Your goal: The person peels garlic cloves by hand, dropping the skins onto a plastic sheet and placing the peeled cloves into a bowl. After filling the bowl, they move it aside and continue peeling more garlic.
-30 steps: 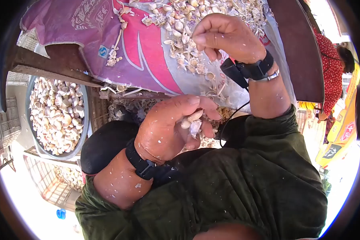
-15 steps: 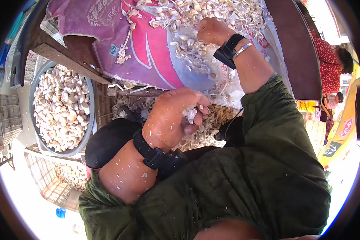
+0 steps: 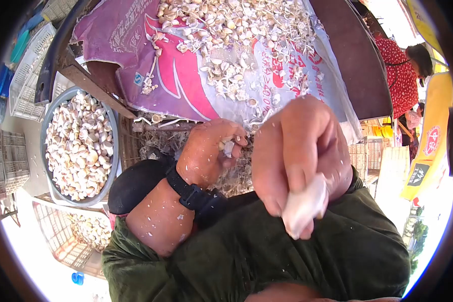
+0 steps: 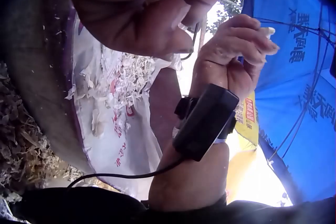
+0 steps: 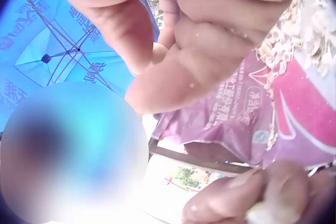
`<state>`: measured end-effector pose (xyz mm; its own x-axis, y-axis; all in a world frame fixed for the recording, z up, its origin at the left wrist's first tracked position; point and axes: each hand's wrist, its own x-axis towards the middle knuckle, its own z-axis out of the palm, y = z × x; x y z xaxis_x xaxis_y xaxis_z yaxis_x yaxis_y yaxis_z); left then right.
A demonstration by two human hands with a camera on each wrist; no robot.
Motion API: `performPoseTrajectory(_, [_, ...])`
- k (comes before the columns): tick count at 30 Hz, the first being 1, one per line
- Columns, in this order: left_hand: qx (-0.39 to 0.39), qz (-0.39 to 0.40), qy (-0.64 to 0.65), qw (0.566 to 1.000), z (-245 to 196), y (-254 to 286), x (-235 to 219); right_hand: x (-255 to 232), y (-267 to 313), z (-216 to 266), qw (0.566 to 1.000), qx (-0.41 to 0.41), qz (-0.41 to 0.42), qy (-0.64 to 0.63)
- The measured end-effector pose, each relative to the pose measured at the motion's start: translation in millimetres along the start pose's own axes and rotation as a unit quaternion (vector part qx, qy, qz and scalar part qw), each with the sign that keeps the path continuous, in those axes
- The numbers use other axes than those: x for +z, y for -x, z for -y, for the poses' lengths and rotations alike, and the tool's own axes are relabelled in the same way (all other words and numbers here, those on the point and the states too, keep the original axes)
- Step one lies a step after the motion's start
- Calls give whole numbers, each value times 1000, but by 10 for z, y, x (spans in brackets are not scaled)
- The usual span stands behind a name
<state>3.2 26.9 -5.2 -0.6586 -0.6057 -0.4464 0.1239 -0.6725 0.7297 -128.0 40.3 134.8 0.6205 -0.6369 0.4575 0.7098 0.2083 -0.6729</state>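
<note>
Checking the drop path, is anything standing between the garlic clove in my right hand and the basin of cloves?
Yes. The left hand and forearm lie between the garlic clove, pinched by the right hand, and the basin.

A: Head view. Sack (image 3: 186, 85) spread over the surface (image 3: 357, 60), upper centre of frame. Loose garlic cloves and husks (image 3: 236, 45) scattered on the sack.

B: And the basin?

A: Basin (image 3: 49, 116) at left of frame, below the sack's left edge, filled with cloves (image 3: 78, 146). Crates (image 3: 15, 90) further left, at the frame edge.

B: Hands?

A: Left hand (image 3: 206, 151) centre frame, cloves (image 3: 229, 147) in its grip, just below the sack's lower edge. Right hand (image 3: 297, 156) right of it, nearer the camera, pinching a garlic piece (image 3: 304, 206) at lower right.

B: Anything behind?

A: A second person (image 3: 405, 70) at the upper right, beyond the surface.
</note>
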Motion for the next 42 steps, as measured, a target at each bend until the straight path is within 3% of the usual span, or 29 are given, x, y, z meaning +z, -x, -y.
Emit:
performPoseTrajectory(1, [35, 36, 13, 999, -93, 58, -17, 40, -82, 5, 993, 12, 120, -10])
performPoseTrajectory(2, [71, 72, 26, 995, -174, 92, -48, 70, -295, -204, 970, -182, 150, 52])
performPoseTrajectory(3, [74, 73, 21, 994, -226, 115, -18, 139, -460, -412, 906, -368, 175, 110])
performPoseTrajectory(4, [41, 51, 70, 995, -260, 132, 28, 290, -324, -369, 905, -370, 178, 112])
performPoseTrajectory(5, [6, 28, 122, 992, -277, 149, 61, 479, -87, -266, 969, -221, 96, 53])
performPoseTrajectory(6, [8, 26, 122, 992, -284, 159, 74, 586, 11, -200, 998, -62, 11, -9])
performPoseTrajectory(7, [17, 19, 112, 993, -291, 165, 75, 596, -160, -75, 997, -50, -60, -26])
performPoseTrajectory(8, [24, 11, 103, 994, -291, 176, 72, 526, -198, -122, 997, -49, -58, -31])
performPoseTrajectory(10, [-6, 5, 143, 990, -291, 180, 66, 394, -251, -284, 970, -220, 79, 64])
performPoseTrajectory(12, [16, 11, 109, 994, -306, 179, 55, 358, -297, -251, 966, -235, 91, 60])
performPoseTrajectory(14, [9, 12, 118, 993, -308, 188, 26, 342, -292, -102, 982, -127, 123, 60])
performPoseTrajectory(15, [1, 21, 129, 991, -301, 178, 32, 370, -236, -87, 982, -129, 123, 59])
performPoseTrajectory(17, [3, 18, 129, 991, -302, 180, 57, 453, -114, -104, 995, -97, -4, -7])
performPoseTrajectory(18, [9, 17, 133, 991, -314, 187, 70, 407, -75, -92, 995, -98, -2, -10])
performPoseTrajectory(20, [4, 7, 140, 990, -361, 205, 100, 280, -33, -92, 993, -58, 107, -9])
performPoseTrajectory(21, [-6, -1, 152, 988, -351, 234, 119, 251, 4, -92, 993, -60, 101, -14])
performPoseTrajectory(23, [-5, 7, 157, 988, -359, 250, 114, 197, -19, -38, 990, -109, 64, 61])
performPoseTrajectory(27, [-7, 16, 163, 986, -359, 245, 87, 159, 42, -18, 993, -102, 10, 58])
performPoseTrajectory(30, [-17, 1, 150, 989, -395, 242, 74, -78, 77, 67, 978, -19, 49, 200])
performPoseTrajectory(32, [-24, 20, 208, 978, -367, 199, 60, -244, 105, 165, 952, 44, 71, 295])
performPoseTrajectory(34, [-33, 40, 268, 962, -338, 196, 55, -326, 24, 358, 815, 207, 16, 540])
performPoseTrajectory(36, [-27, 29, 327, 944, -393, 227, 51, -618, 87, 314, 769, 209, -65, 601])
performPoseTrajectory(38, [-36, 46, 317, 947, -426, 222, 16, -1067, 100, 235, 742, 157, -164, 631])
performPoseTrajectory(40, [-37, 21, 282, 958, -421, 204, 17, -1508, 31, 215, 692, 111, -147, 698])
performPoseTrajectory(42, [-32, 27, 269, 962, -421, 188, 9, -1983, -10, 167, 587, 94, -92, 799])
